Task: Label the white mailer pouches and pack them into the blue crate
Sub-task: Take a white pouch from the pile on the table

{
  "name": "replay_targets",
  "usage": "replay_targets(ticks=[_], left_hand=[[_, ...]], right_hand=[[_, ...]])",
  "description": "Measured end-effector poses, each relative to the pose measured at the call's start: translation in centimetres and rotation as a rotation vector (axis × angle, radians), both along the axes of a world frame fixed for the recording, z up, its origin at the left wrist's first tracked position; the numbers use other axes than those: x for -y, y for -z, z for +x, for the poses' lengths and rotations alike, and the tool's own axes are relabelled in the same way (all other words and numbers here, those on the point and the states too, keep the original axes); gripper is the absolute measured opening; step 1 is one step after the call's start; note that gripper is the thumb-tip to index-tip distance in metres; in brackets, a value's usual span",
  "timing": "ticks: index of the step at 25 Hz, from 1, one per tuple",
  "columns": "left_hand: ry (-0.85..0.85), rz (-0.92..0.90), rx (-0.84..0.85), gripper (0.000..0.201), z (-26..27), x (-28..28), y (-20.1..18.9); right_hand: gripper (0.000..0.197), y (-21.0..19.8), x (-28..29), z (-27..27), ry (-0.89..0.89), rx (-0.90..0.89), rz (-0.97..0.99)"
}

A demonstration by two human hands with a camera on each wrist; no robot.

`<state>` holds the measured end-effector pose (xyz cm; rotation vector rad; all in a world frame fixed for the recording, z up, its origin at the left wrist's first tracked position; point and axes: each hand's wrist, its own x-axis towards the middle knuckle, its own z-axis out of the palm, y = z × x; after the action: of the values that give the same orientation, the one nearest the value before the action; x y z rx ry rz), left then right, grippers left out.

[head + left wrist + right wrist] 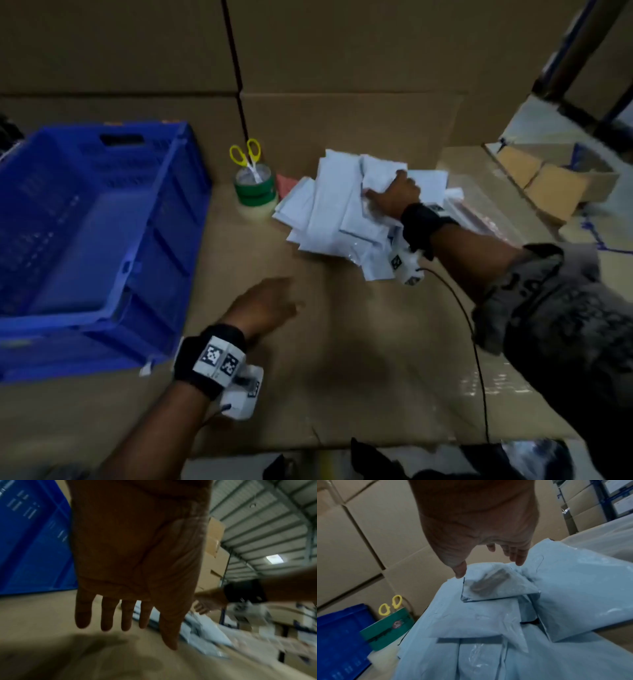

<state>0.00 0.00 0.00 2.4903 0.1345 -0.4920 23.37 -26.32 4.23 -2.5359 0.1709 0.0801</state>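
— Cardboard worktop [342, 359], walled in by tall brown cartons [120, 44].
— And the white mailer pouches [337, 209]?
— Heaped loosely mid-surface, right of a stack of tape rolls [256, 195] holding yellow-handled scissors [247, 156].
— Blue crate [85, 240]?
— Far left, well apart from the heap.
— Right hand [481, 536]?
— On top of the heap, fingertips [519, 559] touching a pouch; grip impossible to tell.
— Left hand [137, 555]?
— Hovering above bare cardboard, fingers [107, 614] straight and spread, holding nothing.

wrists: black bands [215, 359], white checker-marked camera blocks [239, 394] | cable [476, 346]: thin, black | right sleeve [548, 308]: grey patterned
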Motion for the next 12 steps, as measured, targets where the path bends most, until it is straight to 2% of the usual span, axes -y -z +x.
replay_targets(ticks=[2, 4, 8, 12], left_hand=[[0.178, 0.191, -0.161, 0.088, -1.8, 1.1, 0.7], [0.238, 0.266, -0.210, 0.091, -3.1, 1.8, 1.9], [0.185, 0.231, -0.220, 0.098, -2.4, 1.6, 2.1], [0.182, 0.235, -0.201, 0.102, -2.1, 1.9, 2.4]], right_hand=[[0.112, -0.1, -0.4, 0.7, 0.058, -0.078, 0.014], [0.116, 0.2, -0.5, 1.5, 0.087, -0.137, 0.046], [0.117, 1.3, -1.4, 2.1, 0.103, -0.165, 0.064], [0.101, 1.0, -1.4, 1.7, 0.164, -0.023, 0.035]])
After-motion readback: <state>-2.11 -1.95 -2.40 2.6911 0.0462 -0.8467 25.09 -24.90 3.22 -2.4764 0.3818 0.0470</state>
